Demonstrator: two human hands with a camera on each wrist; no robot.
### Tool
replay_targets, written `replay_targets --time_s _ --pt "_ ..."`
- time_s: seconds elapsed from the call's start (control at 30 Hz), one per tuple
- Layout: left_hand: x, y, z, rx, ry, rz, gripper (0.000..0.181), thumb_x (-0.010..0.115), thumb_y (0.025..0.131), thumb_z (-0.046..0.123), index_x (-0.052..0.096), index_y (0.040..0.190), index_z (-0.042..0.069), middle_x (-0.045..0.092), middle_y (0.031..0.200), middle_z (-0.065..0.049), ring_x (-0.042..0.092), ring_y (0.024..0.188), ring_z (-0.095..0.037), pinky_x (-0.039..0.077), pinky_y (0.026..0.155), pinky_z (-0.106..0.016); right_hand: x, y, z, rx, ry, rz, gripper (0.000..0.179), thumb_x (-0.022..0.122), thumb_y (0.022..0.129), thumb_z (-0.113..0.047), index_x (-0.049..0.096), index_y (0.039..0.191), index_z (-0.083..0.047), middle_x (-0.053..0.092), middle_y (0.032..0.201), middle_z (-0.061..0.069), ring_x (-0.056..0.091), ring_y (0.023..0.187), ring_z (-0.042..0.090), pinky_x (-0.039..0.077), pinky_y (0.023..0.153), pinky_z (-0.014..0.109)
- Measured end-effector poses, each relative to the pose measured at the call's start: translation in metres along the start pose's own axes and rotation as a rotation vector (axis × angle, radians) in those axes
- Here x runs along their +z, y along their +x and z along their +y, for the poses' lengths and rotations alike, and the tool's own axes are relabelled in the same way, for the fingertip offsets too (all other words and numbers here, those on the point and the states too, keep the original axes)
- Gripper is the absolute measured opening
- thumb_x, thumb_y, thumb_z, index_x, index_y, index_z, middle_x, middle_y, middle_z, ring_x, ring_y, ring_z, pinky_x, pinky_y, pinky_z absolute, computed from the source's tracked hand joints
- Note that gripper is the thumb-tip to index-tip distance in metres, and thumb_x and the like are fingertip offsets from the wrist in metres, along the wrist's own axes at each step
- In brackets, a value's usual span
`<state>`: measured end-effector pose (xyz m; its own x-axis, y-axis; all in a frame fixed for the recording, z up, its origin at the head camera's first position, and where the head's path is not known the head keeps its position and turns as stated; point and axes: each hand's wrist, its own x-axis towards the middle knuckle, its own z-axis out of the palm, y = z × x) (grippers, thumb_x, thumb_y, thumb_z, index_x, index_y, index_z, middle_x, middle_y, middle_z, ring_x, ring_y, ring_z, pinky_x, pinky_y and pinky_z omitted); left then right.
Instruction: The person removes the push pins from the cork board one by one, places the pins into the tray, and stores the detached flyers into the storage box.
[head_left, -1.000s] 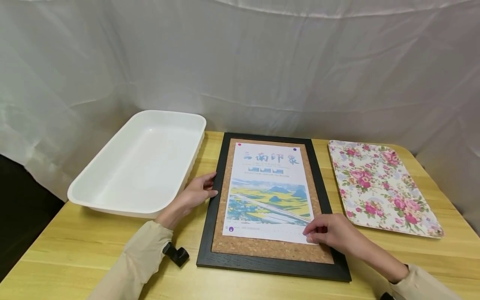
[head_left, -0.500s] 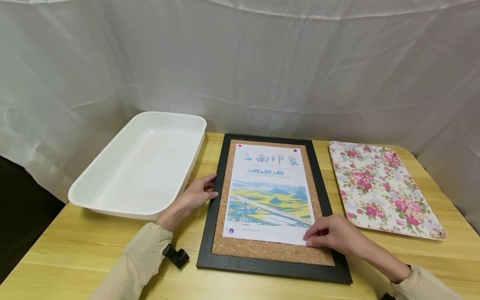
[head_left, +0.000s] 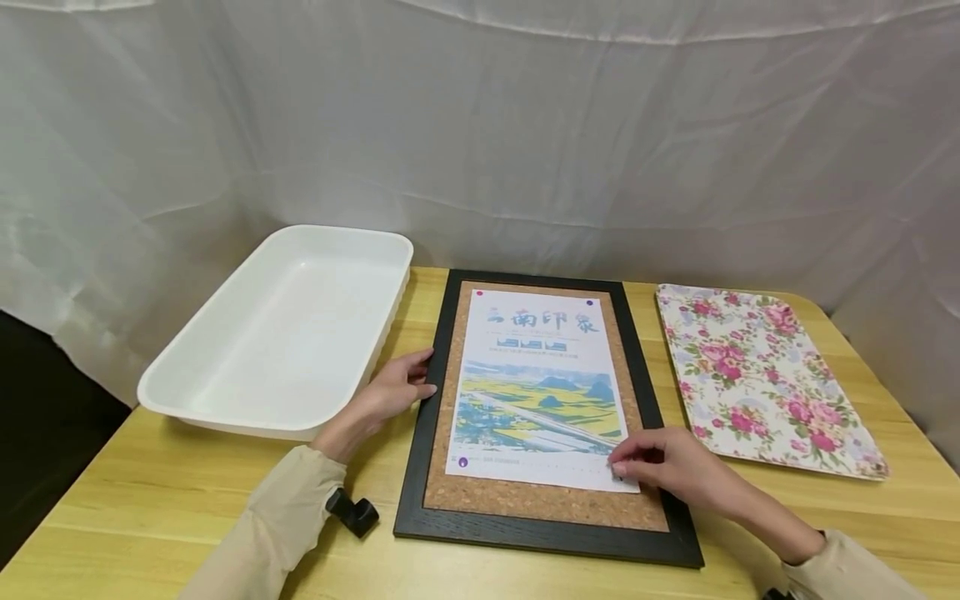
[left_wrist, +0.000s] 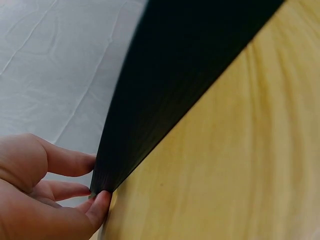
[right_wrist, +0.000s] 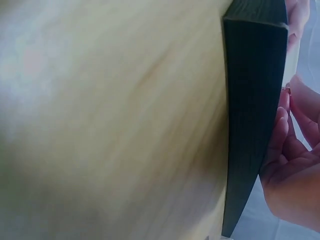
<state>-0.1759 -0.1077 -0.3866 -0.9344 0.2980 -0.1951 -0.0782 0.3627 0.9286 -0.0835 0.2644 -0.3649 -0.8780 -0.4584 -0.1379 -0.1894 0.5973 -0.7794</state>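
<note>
A cork board [head_left: 555, 498] in a black frame [head_left: 540, 540] lies on the table with a printed landscape poster [head_left: 543, 383] on it. Pushpins sit at three poster corners: pink [head_left: 480, 293] upper left, dark purple [head_left: 589, 303] upper right, purple [head_left: 462, 462] lower left. At the lower right corner, my right hand [head_left: 678, 467] pinches a small pin [right_wrist: 286, 89] between thumb and finger; its head is mostly hidden. My left hand [head_left: 386, 393] rests its fingertips and thumb against the frame's left edge, its fingers loosely bent, as the left wrist view also shows.
A deep white plastic tray [head_left: 157, 383] stands to the left, close to my left forearm. On the right lies a flat floral tray [head_left: 772, 383]. Pale grey cloth [head_left: 525, 142] hangs behind the wooden table [head_left: 97, 492].
My right fingertips have shifted slightly at the poster's lower right corner, and a small dark tip shows beneath them. The left hand stays at the frame's edge.
</note>
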Motion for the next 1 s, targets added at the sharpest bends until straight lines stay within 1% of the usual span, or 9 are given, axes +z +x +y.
replay_targets --time_s 0.1,0.2,0.3,0.37,0.5,0.67,0.83,0.93,1.0 --pt "0.0 0.0 0.0 0.001 0.002 -0.003 0.063 0.052 0.095 -0.006 0.023 0.151 -0.005 0.041 0.142 -0.029 0.042 0.128 -0.038 0.039 0.102 -0.046 -0.002 0.0 0.001 0.008 0.01 0.004 0.021 0.067 0.092 -0.02 0.073 0.104 -0.005 0.067 0.085 0.001 0.055 0.063 0.01 0.048 0.055 0.027" --pt "0.0 0.0 0.0 0.001 0.003 -0.006 0.063 0.052 0.095 -0.006 0.022 0.151 -0.005 0.041 0.142 -0.029 0.042 0.128 -0.039 0.039 0.102 -0.046 -0.003 0.0 0.001 -0.027 -0.028 0.028 0.019 0.067 0.092 -0.018 0.075 0.104 -0.006 0.07 0.092 0.004 0.06 0.071 0.008 0.05 0.058 0.027" --pt "0.0 -0.001 -0.001 0.004 0.004 -0.007 0.063 0.052 0.095 -0.006 0.023 0.151 -0.006 0.041 0.141 -0.029 0.042 0.128 -0.039 0.039 0.102 -0.046 -0.006 0.001 0.001 -0.063 -0.057 0.039 0.015 0.067 0.091 -0.018 0.076 0.101 -0.01 0.07 0.098 0.002 0.062 0.078 0.006 0.051 0.06 0.026" --pt "0.0 -0.001 0.0 0.005 0.005 -0.008 0.063 0.052 0.095 -0.006 0.023 0.151 -0.006 0.041 0.142 -0.029 0.042 0.128 -0.039 0.039 0.102 -0.046 -0.008 0.002 0.001 -0.057 -0.053 0.031 0.014 0.067 0.092 -0.018 0.076 0.1 -0.01 0.07 0.094 0.001 0.061 0.074 0.007 0.05 0.059 0.026" --pt "0.0 0.0 -0.001 0.004 0.003 -0.006 0.063 0.052 0.095 -0.006 0.022 0.151 -0.006 0.041 0.142 -0.028 0.041 0.129 -0.038 0.039 0.103 -0.047 -0.01 0.005 0.0 -0.039 -0.029 0.014 0.013 0.065 0.093 -0.015 0.073 0.1 -0.007 0.068 0.087 -0.002 0.054 0.065 0.01 0.047 0.055 0.026" --pt "0.0 0.001 -0.001 -0.008 -0.005 0.002 0.064 0.053 0.095 -0.006 0.022 0.151 -0.004 0.041 0.142 -0.027 0.041 0.129 -0.037 0.038 0.103 -0.046 -0.015 0.01 -0.002 -0.024 -0.036 0.027 0.011 0.064 0.094 -0.014 0.07 0.098 -0.005 0.064 0.082 0.0 0.054 0.062 0.013 0.047 0.055 0.027" --pt "0.0 0.001 0.0 -0.005 -0.009 0.003 0.064 0.053 0.095 -0.006 0.022 0.151 -0.004 0.041 0.142 -0.027 0.042 0.128 -0.037 0.039 0.103 -0.046 -0.022 0.017 -0.006 -0.007 -0.08 0.086 0.01 0.064 0.094 -0.014 0.068 0.096 -0.005 0.061 0.076 0.001 0.055 0.062 0.015 0.047 0.055 0.027" --pt "0.0 0.001 0.0 -0.002 -0.011 0.003 0.064 0.053 0.095 -0.006 0.022 0.151 -0.005 0.041 0.142 -0.027 0.042 0.129 -0.038 0.039 0.102 -0.046 -0.027 0.022 -0.008 0.004 -0.129 0.142 0.01 0.065 0.094 -0.015 0.067 0.095 -0.006 0.06 0.077 0.001 0.052 0.065 0.016 0.044 0.055 0.026" --pt "0.0 0.0 0.0 -0.004 -0.013 0.002 0.064 0.053 0.095 -0.006 0.022 0.151 -0.005 0.041 0.142 -0.027 0.042 0.129 -0.037 0.039 0.102 -0.046 -0.031 0.024 -0.01 0.03 -0.148 0.174 0.011 0.065 0.094 -0.016 0.067 0.096 -0.006 0.061 0.081 0.002 0.052 0.069 0.017 0.042 0.055 0.026"
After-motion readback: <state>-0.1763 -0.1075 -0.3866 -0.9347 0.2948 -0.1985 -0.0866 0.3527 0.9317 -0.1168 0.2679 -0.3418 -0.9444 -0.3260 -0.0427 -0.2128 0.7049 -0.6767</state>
